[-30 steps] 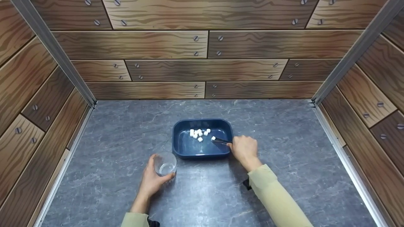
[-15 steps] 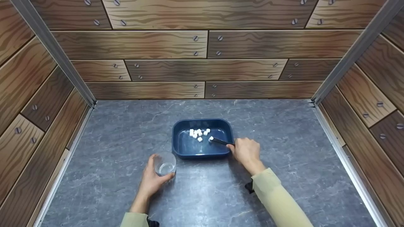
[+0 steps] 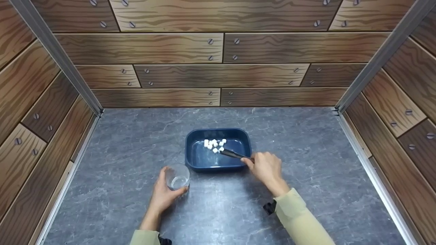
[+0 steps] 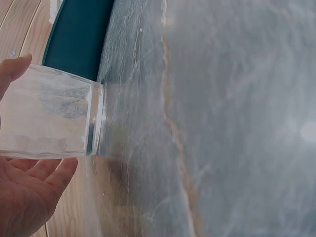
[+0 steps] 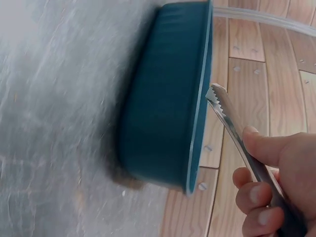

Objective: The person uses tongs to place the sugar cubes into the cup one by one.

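Observation:
My left hand (image 3: 162, 194) holds a clear cup (image 3: 177, 182) upright near the front left corner of a dark blue tray (image 3: 218, 167), thumb on one side and fingers on the other. In the left wrist view the cup (image 4: 49, 113) looks empty, its base at the grey surface. Dark metal tongs (image 3: 232, 153) are gripped in my right hand (image 3: 267, 168), reaching over the tray's right side. Their tips are right at a small white cube (image 3: 221, 149), beside several similar cubes (image 3: 210, 144). The right wrist view shows the serrated tips of the tongs (image 5: 237, 133) by the tray's rim.
A grey marbled tabletop (image 3: 136, 143) lies under everything. Wood-patterned panels (image 3: 153, 97) rise at the back and both sides, with metal rails (image 3: 368, 180) along the side edges.
The tongs' tips have shifted left within the tray, and the white cube at them has moved left up to the other cubes. My left hand and the cup have stayed in place.

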A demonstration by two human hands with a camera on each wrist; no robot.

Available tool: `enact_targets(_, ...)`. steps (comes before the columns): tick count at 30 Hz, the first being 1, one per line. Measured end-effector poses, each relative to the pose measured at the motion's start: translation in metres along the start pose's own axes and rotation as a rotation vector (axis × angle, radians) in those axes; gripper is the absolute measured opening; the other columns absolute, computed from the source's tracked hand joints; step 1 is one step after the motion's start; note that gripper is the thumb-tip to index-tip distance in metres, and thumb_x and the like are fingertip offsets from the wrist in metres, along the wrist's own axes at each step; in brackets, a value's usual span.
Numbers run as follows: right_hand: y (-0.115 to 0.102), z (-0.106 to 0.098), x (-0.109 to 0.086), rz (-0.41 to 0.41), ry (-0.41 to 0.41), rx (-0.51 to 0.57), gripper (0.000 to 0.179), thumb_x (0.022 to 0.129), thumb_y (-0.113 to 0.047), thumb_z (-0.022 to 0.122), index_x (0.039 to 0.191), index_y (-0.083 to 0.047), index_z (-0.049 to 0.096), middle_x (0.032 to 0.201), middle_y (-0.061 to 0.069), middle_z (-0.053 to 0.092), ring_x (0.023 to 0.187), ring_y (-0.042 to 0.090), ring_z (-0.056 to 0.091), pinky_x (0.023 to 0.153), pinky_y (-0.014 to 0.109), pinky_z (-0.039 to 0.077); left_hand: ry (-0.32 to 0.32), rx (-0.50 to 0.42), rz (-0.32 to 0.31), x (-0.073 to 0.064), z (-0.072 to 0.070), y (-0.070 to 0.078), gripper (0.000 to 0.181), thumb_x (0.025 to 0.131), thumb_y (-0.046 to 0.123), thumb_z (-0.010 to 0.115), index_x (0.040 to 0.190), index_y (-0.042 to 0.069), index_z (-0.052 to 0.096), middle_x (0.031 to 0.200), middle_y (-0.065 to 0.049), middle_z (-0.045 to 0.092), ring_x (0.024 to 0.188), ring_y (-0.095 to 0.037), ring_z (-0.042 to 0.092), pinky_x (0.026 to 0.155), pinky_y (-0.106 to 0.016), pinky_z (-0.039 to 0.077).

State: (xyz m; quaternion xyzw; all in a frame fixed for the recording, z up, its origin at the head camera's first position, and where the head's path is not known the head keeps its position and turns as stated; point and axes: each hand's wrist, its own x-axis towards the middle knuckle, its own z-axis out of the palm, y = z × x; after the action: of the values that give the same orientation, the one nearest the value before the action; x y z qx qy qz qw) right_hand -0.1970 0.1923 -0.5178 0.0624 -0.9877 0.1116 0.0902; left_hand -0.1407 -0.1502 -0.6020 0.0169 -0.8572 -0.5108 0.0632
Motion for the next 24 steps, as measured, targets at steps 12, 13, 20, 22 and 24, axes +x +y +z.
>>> enact_targets(12,-0.029,-0.011,-0.016,-0.159,0.097,0.101,0.038,0.087,-0.051,0.069,0.074,-0.016,0.076,0.046,-0.01,0.038,0.04,0.005,0.024,0.036,0.023,0.021,-0.009,-0.006,-0.007,0.001,0.0,0.0,0.101,0.066,0.025,0.091,0.145,-0.003,0.034,0.136,-0.027,0.05,0.126,-0.044,0.046,0.104,-0.056,0.036)
enact_targets(13,-0.032,-0.011,-0.017,-0.173,0.108,0.104,0.038,0.086,-0.052,0.069,0.072,-0.016,0.075,0.046,-0.01,0.038,0.04,0.005,0.024,0.036,0.023,0.02,-0.009,-0.007,-0.006,0.001,0.0,0.0,0.101,0.067,0.025,0.091,0.145,-0.003,0.034,0.136,-0.027,0.049,0.126,-0.044,0.045,0.104,-0.056,0.036)
enact_targets(20,-0.051,-0.013,-0.023,-0.264,0.169,0.14,0.039,0.084,-0.051,0.071,0.062,-0.02,0.067,0.047,-0.014,0.03,0.042,0.003,0.02,0.037,0.021,0.017,-0.013,-0.008,-0.018,0.001,0.0,0.001,0.103,0.067,0.026,0.091,0.146,-0.005,0.032,0.138,-0.027,0.048,0.128,-0.044,0.043,0.106,-0.056,0.035)
enact_targets(22,-0.056,-0.014,-0.025,-0.287,0.179,0.15,0.04,0.084,-0.05,0.072,0.06,-0.019,0.065,0.047,-0.014,0.028,0.043,0.003,0.02,0.037,0.021,0.017,-0.017,-0.018,-0.019,0.001,0.0,0.001,0.103,0.067,0.026,0.091,0.145,-0.005,0.032,0.138,-0.027,0.048,0.129,-0.043,0.043,0.106,-0.055,0.034)
enact_targets(24,-0.062,-0.014,-0.026,-0.31,0.184,0.154,0.041,0.084,-0.05,0.072,0.059,-0.019,0.063,0.048,-0.013,0.026,0.043,0.004,0.02,0.038,0.021,0.018,-0.019,-0.026,-0.02,0.001,0.0,0.001,0.102,0.067,0.026,0.091,0.145,-0.005,0.032,0.138,-0.026,0.048,0.129,-0.042,0.043,0.106,-0.055,0.034)
